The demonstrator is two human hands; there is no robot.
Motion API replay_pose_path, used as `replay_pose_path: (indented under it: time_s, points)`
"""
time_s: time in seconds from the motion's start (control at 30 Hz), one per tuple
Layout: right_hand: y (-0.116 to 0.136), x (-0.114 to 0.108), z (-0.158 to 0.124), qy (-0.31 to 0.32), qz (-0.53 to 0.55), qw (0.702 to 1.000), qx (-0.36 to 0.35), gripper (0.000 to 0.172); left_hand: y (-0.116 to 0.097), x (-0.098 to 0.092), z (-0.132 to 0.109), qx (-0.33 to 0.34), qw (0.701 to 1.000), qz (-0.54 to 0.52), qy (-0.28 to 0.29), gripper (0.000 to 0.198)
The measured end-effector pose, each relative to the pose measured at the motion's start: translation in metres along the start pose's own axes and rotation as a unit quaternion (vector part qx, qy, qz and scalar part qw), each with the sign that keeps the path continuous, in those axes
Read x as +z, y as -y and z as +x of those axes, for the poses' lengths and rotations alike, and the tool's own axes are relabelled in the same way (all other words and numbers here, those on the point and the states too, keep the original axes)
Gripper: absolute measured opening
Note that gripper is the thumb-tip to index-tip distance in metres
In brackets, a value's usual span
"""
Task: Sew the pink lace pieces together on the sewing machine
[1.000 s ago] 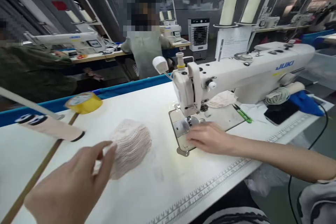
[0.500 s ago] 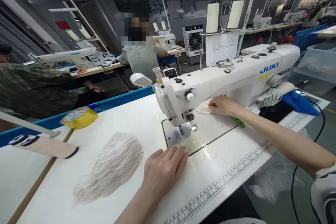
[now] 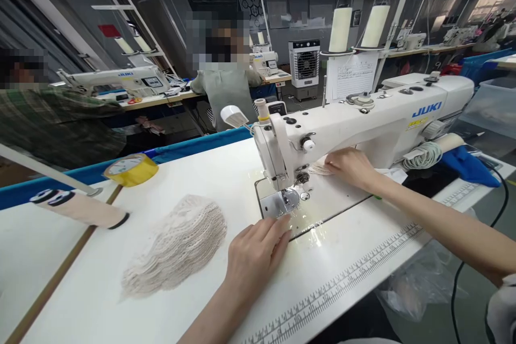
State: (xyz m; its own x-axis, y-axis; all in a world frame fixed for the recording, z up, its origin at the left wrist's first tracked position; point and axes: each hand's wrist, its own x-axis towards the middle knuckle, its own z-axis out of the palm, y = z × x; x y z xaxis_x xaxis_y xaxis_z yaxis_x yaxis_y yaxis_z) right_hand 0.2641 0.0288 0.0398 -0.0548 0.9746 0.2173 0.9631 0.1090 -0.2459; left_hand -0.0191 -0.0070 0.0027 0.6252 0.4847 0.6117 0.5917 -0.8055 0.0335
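A white JUKI sewing machine stands on a white table. My left hand lies flat and open on the table, its fingertips at the metal needle plate. My right hand reaches under the machine's arm and rests on a small pile of pale fabric pieces; whether it grips one I cannot tell. A fanned stack of cream fabric pieces lies to the left of my left hand.
A yellow tape roll and a beige roll with black ends sit at the table's left. White cord, blue cloth and a phone lie at the right. Two people sit at other machines behind.
My left hand left the fanned stack and came to rest by the needle plate. My right hand went from the needle plate to the small pile under the machine's arm.
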Motion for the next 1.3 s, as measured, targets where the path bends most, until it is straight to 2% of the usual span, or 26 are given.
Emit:
replay_pose_path:
  time_s: [0.07, 0.13, 0.17, 0.23, 0.3, 0.37, 0.4, 0.43, 0.47, 0.5, 0.53, 0.57, 0.63, 0.67, 0.7, 0.73, 0.8, 0.87, 0.93, 1.03, 1.1, 1.2, 1.3]
  points:
    - [0.019, -0.001, -0.019, 0.032, 0.042, 0.997, -0.049, 0.019, -0.003, 0.002, 0.001, 0.0, 0.999, -0.046, 0.013, 0.031]
    - [0.039, -0.001, -0.04, 0.089, 0.107, 0.986, -0.09, 0.017, -0.005, 0.003, 0.002, -0.021, 0.993, -0.104, 0.051, 0.046]
    - [0.048, 0.0, -0.05, 0.138, 0.225, 0.961, -0.086, 0.018, -0.005, 0.003, 0.003, -0.04, 0.987, -0.14, 0.075, 0.05]
    - [0.06, 0.001, -0.068, 0.21, 0.432, 0.877, -0.027, 0.024, -0.003, 0.001, 0.004, -0.09, 0.957, -0.241, 0.135, 0.043]
    - [0.066, 0.002, -0.081, 0.24, 0.572, 0.783, 0.05, 0.027, 0.001, -0.004, 0.007, -0.155, 0.893, -0.375, 0.196, 0.024]
    - [0.066, 0.002, -0.093, 0.265, 0.644, 0.709, 0.108, 0.028, 0.003, -0.011, 0.01, -0.223, 0.805, -0.498, 0.233, 0.023]
    - [0.064, 0.001, -0.097, 0.291, 0.659, 0.683, 0.123, 0.029, 0.004, -0.015, 0.012, -0.252, 0.767, -0.539, 0.241, 0.026]
    - [0.062, 0.0, -0.102, 0.33, 0.657, 0.665, 0.127, 0.03, 0.003, -0.018, 0.014, -0.277, 0.74, -0.56, 0.248, 0.028]
    - [0.059, -0.002, -0.105, 0.376, 0.64, 0.66, 0.121, 0.032, 0.002, -0.02, 0.015, -0.296, 0.731, -0.56, 0.253, 0.03]
    - [0.057, -0.004, -0.107, 0.41, 0.607, 0.672, 0.107, 0.033, 0.001, -0.021, 0.016, -0.307, 0.739, -0.54, 0.261, 0.031]
    - [0.056, -0.006, -0.107, 0.421, 0.565, 0.704, 0.087, 0.035, -0.001, -0.021, 0.017, -0.312, 0.757, -0.506, 0.271, 0.032]
    - [0.055, -0.007, -0.106, 0.403, 0.519, 0.751, 0.067, 0.035, -0.003, -0.02, 0.018, -0.31, 0.778, -0.467, 0.282, 0.033]
    - [0.055, -0.007, -0.097, 0.309, 0.446, 0.839, 0.044, 0.032, -0.007, -0.018, 0.019, -0.288, 0.816, -0.402, 0.298, 0.03]
    - [0.057, -0.005, -0.09, 0.271, 0.437, 0.857, 0.039, 0.033, -0.009, -0.016, 0.019, -0.271, 0.829, -0.385, 0.302, 0.025]
    - [0.059, -0.002, -0.081, 0.268, 0.45, 0.851, 0.033, 0.041, -0.009, -0.015, 0.018, -0.253, 0.839, -0.376, 0.302, 0.019]
    - [0.061, 0.002, -0.072, 0.298, 0.475, 0.827, 0.023, 0.05, -0.01, -0.015, 0.018, -0.237, 0.848, -0.37, 0.296, 0.016]
    - [0.065, 0.011, -0.051, 0.383, 0.506, 0.773, -0.009, 0.056, -0.009, -0.015, 0.017, -0.214, 0.864, -0.359, 0.28, 0.018]
    - [0.067, 0.019, -0.033, 0.433, 0.504, 0.747, -0.024, 0.049, -0.006, -0.016, 0.016, -0.212, 0.874, -0.341, 0.272, 0.02]
    - [0.068, 0.024, -0.02, 0.448, 0.496, 0.743, -0.026, 0.033, -0.003, -0.017, 0.015, -0.223, 0.881, -0.317, 0.27, 0.022]
    - [0.072, 0.026, -0.014, 0.437, 0.482, 0.759, -0.02, 0.017, -0.002, -0.017, 0.014, -0.23, 0.89, -0.294, 0.262, 0.025]
    - [0.075, 0.027, -0.017, 0.406, 0.466, 0.786, -0.02, 0.014, -0.002, -0.015, 0.013, -0.227, 0.896, -0.291, 0.248, 0.025]
    - [0.078, 0.03, -0.028, 0.302, 0.423, 0.853, -0.043, 0.012, -0.003, -0.01, 0.009, -0.237, 0.908, -0.266, 0.22, 0.02]
    - [0.076, 0.036, -0.039, 0.18, 0.373, 0.902, -0.119, 0.01, -0.003, -0.005, 0.003, -0.232, 0.938, -0.186, 0.176, 0.013]
